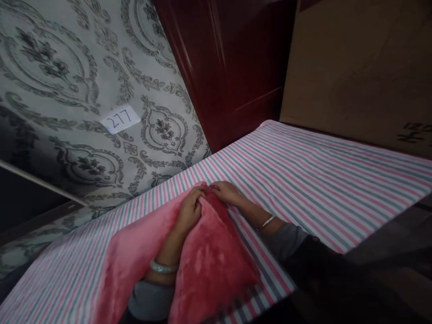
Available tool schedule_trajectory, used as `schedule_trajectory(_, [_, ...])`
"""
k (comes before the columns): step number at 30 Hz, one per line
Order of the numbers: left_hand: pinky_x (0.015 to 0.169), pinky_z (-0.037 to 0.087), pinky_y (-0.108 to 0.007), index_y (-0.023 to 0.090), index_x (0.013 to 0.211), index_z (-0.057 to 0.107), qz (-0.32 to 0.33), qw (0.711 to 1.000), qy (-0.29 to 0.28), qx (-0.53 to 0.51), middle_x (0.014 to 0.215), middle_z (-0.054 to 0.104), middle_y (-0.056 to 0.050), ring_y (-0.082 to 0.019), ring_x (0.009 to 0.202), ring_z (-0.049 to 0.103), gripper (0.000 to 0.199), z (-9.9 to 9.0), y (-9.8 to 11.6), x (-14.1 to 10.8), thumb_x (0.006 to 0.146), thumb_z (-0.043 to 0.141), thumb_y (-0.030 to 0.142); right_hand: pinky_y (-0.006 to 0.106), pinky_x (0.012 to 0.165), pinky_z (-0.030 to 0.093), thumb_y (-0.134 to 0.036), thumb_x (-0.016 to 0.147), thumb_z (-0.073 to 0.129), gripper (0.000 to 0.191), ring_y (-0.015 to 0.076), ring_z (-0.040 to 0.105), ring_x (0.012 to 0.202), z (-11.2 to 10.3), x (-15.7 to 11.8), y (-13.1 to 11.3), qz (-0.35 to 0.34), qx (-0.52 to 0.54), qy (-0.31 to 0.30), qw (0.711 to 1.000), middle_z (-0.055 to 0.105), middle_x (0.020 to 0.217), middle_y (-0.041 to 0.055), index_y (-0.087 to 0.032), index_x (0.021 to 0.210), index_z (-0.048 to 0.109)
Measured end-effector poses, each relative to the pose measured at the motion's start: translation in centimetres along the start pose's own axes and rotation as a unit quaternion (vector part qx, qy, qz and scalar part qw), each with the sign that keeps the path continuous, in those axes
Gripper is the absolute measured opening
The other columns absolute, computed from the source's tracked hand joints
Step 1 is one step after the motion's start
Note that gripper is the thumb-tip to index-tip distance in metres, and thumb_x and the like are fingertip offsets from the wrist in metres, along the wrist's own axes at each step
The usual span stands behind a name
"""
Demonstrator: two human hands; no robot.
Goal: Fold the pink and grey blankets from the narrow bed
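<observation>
A pink-red plush cloth [216,256] lies in folds on a striped sheet [286,157], its far end bunched up between my hands. My left hand [189,210] is closed on the upper edge of this cloth, fingers curled over a fold. Just to the right, my right hand [227,192] pinches the far corner of the same cloth, its fingertips partly sunk in the pile. A pale bangle [163,267] circles my left wrist, and a thin bangle [266,222] is on the right one. The cloth's near end runs out of view at the bottom.
Patterned wallpaper [162,130] with a paper label [120,119] reading 277 stands behind the sheet. A dark red panel [236,67] and a large cardboard box [354,67] border the far side. The sheet's edge drops off at the lower right.
</observation>
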State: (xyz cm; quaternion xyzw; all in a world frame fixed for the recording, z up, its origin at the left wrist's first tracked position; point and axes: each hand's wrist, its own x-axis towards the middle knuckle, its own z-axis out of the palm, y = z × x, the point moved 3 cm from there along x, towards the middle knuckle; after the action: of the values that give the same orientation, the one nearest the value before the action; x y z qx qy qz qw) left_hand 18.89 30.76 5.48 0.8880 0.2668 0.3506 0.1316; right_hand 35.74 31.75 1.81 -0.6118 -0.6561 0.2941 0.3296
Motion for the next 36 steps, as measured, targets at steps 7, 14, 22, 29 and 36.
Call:
schedule_trajectory(7, [0.104,0.052,-0.042,0.023,0.086,0.058,-0.009,0.998,0.053,-0.031,0.114,0.072,-0.006,-0.019,0.115,0.067,0.038,-0.5,-0.1,-0.2,0.067,0.037,-0.002,0.025,0.084,0.042,-0.016,0.097,0.053,0.023,0.0198,0.065,0.106,0.7,-0.3,-0.1,0.001,-0.045,0.044,0.998,0.074,0.112,0.0076,-0.019,0.109,0.073])
schedule_trajectory(14, [0.105,0.052,-0.043,0.024,0.082,0.056,-0.052,0.996,0.065,-0.018,0.114,0.073,-0.006,-0.020,0.115,0.067,0.033,-0.8,-0.1,-0.3,0.066,0.039,0.000,0.024,0.084,0.042,-0.020,0.101,0.051,0.030,0.0174,0.066,0.100,0.8,-0.4,-0.2,-0.031,-0.008,0.081,0.996,0.074,0.108,0.0059,-0.018,0.125,0.068])
schedule_trajectory(22, [0.104,0.052,-0.042,0.024,0.081,0.056,-0.050,0.994,0.084,-0.042,0.113,0.072,-0.005,-0.019,0.116,0.066,0.032,-1.0,-0.2,-0.4,0.066,0.038,0.001,0.026,0.075,0.038,-0.037,0.101,0.058,0.023,0.0189,0.064,0.094,1.3,-1.2,-1.0,-0.033,-0.075,0.064,0.995,0.072,0.104,0.0080,-0.017,0.105,0.070])
schedule_trajectory(29, [0.103,0.052,-0.041,0.023,0.083,0.057,-0.051,0.991,0.110,-0.056,0.112,0.073,-0.005,-0.019,0.112,0.067,0.032,-1.0,-0.2,-0.6,0.067,0.039,0.001,0.027,0.079,0.037,-0.021,0.103,0.049,0.016,0.0187,0.062,0.096,1.0,-1.8,-1.6,-0.050,-0.092,0.096,0.990,0.070,0.105,0.0075,-0.017,0.103,0.065])
schedule_trajectory(36, [0.100,0.054,-0.042,0.023,0.077,0.055,-0.061,0.979,0.170,-0.090,0.107,0.073,-0.006,-0.021,0.107,0.068,0.016,-1.9,-0.5,-0.8,0.080,0.045,0.012,0.026,0.084,0.039,-0.017,0.098,0.051,0.014,0.0179,0.061,0.095,0.3,-2.1,-4.8,-0.100,-0.066,0.138,0.983,0.069,0.101,0.0068,-0.018,0.096,0.065])
